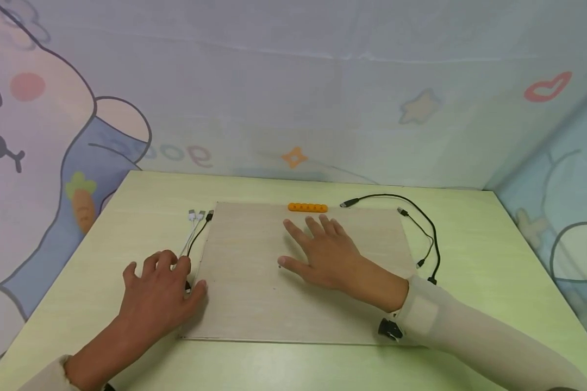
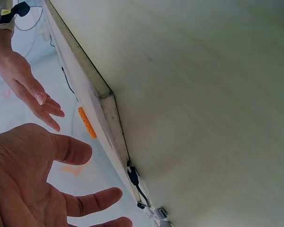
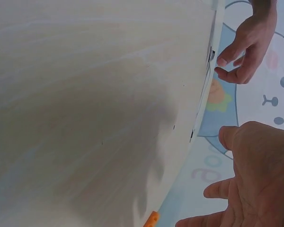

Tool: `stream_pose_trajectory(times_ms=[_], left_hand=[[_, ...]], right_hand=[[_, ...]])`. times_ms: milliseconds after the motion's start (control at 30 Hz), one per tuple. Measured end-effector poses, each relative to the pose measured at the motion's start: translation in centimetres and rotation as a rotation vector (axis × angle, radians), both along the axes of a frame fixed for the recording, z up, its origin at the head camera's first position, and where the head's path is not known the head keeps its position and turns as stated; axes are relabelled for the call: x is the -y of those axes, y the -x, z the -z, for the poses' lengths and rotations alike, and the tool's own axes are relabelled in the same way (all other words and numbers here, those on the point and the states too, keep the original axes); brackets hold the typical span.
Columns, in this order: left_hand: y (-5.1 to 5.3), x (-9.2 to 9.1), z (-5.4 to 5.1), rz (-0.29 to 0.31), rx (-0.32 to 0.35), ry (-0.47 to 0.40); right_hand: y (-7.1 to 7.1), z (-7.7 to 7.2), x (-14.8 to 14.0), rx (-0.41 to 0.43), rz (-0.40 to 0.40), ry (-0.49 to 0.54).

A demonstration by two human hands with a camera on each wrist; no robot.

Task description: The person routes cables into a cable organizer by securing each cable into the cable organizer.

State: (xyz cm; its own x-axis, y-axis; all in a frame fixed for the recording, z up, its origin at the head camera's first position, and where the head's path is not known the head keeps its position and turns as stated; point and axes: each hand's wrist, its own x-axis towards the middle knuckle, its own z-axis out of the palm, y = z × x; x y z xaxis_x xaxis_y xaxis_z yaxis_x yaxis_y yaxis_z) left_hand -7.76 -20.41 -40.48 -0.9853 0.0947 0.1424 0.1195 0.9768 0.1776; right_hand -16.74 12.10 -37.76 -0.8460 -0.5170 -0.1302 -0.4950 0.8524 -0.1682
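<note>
My left hand [image 1: 158,296] hovers over the left edge of a pale wooden board [image 1: 244,304], fingers bent loosely with nothing in them. Just beyond its fingers lie two white USB cables [image 1: 192,216] and a black USB cable [image 1: 208,216], partly hidden by the hand. Over the board's middle, my right hand [image 1: 330,258] is spread with straight, parted fingers and holds nothing. An orange cable holder [image 1: 307,207] with a row of several bumps lies at the board's far edge, a little past the right fingertips.
Right of the board lie a long curved black cable [image 1: 434,233] and a shorter black cable [image 1: 428,237]. The pale table [image 1: 489,304] runs up to a printed cloth [image 1: 293,98] at the back and sides.
</note>
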Motion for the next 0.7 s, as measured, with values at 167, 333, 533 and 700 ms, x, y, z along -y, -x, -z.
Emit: stream_pose_trajectory(times_ms=[167, 333, 533, 700], left_hand=[[0.0, 0.2, 0.1, -0.008, 0.002, 0.009], [-0.1, 0.5, 0.2, -0.011, -0.008, 0.023], [0.0, 1.0, 0.4, -0.015, -0.025, 0.061], [0.1, 1.4, 0.6, -0.016, -0.015, 0.073]], right_hand=[[0.0, 0.1, 0.2, 0.005, 0.008, -0.001], [0.0, 0.1, 0.5, 0.019, 0.032, 0.002], [0.0, 0.2, 0.9, 0.019, 0.028, -0.001], [0.0, 0.1, 1.4, 0.014, 0.013, -0.019]])
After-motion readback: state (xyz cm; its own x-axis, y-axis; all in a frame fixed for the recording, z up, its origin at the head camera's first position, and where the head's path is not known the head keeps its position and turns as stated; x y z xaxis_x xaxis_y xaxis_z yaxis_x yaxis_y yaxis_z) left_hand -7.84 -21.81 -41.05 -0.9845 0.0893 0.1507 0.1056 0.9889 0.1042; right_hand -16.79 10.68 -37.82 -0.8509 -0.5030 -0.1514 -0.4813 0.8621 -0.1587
